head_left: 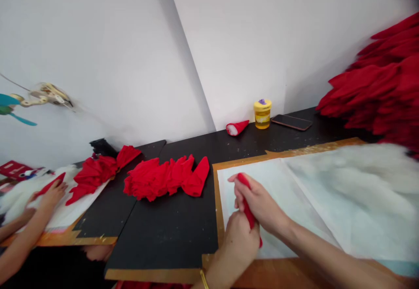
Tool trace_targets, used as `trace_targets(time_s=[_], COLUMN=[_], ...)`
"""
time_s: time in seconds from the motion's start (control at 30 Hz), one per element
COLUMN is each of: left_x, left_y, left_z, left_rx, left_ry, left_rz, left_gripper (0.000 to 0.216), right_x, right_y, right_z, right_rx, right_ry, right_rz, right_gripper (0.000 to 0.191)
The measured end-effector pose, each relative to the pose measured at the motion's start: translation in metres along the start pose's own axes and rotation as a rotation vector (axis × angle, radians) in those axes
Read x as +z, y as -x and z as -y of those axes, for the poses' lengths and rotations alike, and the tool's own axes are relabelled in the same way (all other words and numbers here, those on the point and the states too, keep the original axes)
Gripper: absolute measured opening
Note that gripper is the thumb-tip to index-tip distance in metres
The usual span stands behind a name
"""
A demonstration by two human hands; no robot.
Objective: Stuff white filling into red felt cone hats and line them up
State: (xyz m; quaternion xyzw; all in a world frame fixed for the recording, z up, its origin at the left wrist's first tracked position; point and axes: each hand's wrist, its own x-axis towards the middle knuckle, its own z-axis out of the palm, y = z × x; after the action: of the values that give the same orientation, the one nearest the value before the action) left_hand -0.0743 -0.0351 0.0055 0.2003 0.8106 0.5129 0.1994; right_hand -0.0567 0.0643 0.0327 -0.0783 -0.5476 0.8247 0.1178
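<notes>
Both my hands are closed on one small red fabric piece (248, 208) held over a white sheet (294, 193) on a brown board. My right hand (260, 204) wraps its upper part, fingers curled round the tip. Below it, my left hand (240, 239) grips the lower end; a thin gold bangle sits on that wrist. The red piece runs roughly upright between the two hands, mostly hidden by fingers.
A row of red fabric pieces (166, 177) lies on the black table (163, 236) to the left. A stuffed red cone (236, 128), a yellow jar (262, 114) and a phone (291, 122) sit by the wall. White fluff (360, 171) and a red heap (382, 88) lie right. Another person's hands (49, 195) work far left.
</notes>
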Motion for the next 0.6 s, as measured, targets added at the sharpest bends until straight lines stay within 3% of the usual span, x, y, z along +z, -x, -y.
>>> trace_targets(time_s=[0.13, 0.3, 0.4, 0.5, 0.6], left_x=[0.007, 0.006, -0.01, -0.031, -0.048], left_y=[0.001, 0.004, -0.002, -0.014, -0.021], left_z=[0.003, 0.0, 0.0, 0.01, 0.028], left_rx=[0.011, 0.065, 0.117, 0.215, 0.263], left_ry=[-0.046, 0.066, 0.111, -0.022, -0.231], left_rz=[0.09, 0.086, -0.02, -0.141, -0.094], left_gripper=[0.014, 0.044, 0.064, 0.078, 0.081], right_x=[-0.006, -0.015, -0.033, -0.054, -0.068], right_y=[-0.01, -0.017, -0.017, -0.008, 0.009], right_z=[0.006, 0.016, 0.024, 0.027, 0.024], right_rx=[0.052, 0.142, 0.049, -0.068, 0.005], right_ry=[-0.185, -0.215, -0.165, -0.034, 0.195], right_rz=[-0.055, 0.06, 0.092, 0.061, 0.031], right_gripper=[0.041, 0.057, 0.054, 0.055, 0.054])
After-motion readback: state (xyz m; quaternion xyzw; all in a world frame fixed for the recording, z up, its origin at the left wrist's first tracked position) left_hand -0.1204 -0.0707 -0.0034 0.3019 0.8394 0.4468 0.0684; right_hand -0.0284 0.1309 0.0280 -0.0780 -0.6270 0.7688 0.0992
